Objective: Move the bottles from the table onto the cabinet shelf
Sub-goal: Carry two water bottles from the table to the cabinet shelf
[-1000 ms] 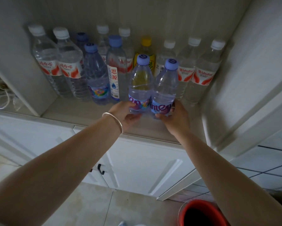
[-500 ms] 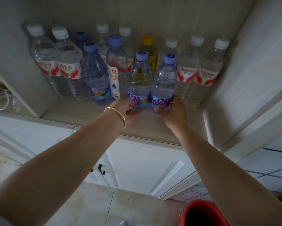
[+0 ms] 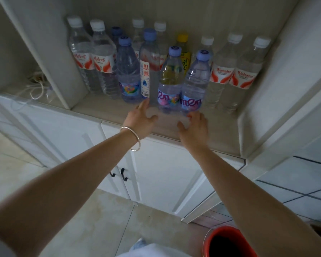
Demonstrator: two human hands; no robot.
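Observation:
Two small bottles with lilac caps and purple labels stand side by side at the front of the cabinet shelf [image 3: 221,134]: the left one [image 3: 169,80] and the right one [image 3: 195,84]. My left hand [image 3: 143,119] hovers just in front of the left bottle, fingers spread, holding nothing. My right hand [image 3: 194,127] is just below the right bottle, fingers apart, off the bottle. Behind them stand several more bottles, among them a tall white-labelled bottle [image 3: 148,65] and a yellow-capped bottle [image 3: 183,51].
Red-labelled clear bottles [image 3: 246,71] fill the shelf's right side and others [image 3: 92,58] the left. A vertical cabinet panel [image 3: 50,52] bounds the shelf on the left. White cupboard doors [image 3: 156,173] lie below. A red bucket [image 3: 228,242] stands on the floor at lower right.
Both hands have let go of the two lilac-capped bottles and drawn back toward me. The bottles now stand on the shelf on their own.

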